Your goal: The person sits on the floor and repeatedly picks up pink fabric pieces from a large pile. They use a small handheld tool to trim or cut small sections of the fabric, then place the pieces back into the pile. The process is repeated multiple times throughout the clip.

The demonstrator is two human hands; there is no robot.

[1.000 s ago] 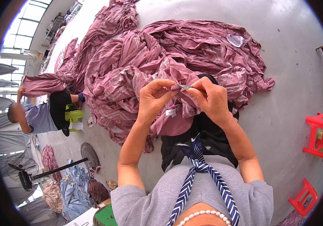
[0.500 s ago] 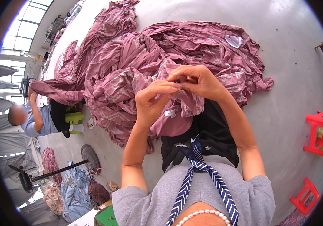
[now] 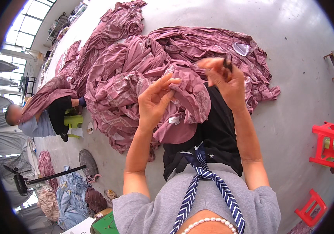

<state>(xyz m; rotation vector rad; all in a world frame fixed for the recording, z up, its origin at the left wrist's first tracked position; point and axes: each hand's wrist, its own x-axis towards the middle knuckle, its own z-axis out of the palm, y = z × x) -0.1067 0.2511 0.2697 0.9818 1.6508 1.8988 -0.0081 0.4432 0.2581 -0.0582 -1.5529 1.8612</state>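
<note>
A large heap of mauve patterned fabric (image 3: 128, 58) spreads over the floor before me and up onto my lap. My left hand (image 3: 155, 99) pinches a fold of this fabric between thumb and fingers. Below that fold, a small white label (image 3: 174, 119) shows on the cloth. My right hand (image 3: 225, 80) is raised to the right, apart from the left one, its fingertips smeared by motion. A small dark tool (image 3: 227, 64) is in its fingers, too blurred to name. A pale oval patch (image 3: 241, 48) lies on the far right of the heap.
At left a co-worker (image 3: 38, 124) sits with mauve cloth over the arms. A black stand fan (image 3: 20, 183) is at lower left, near a pile of blue cloth (image 3: 72, 199). Red stools (image 3: 328, 144) and a wooden frame (image 3: 332, 64) stand at right.
My right hand has moved away from my left hand, to the right and outward, and the dark tool now shows in it. The co-worker's cloth has been drawn closer to their body.
</note>
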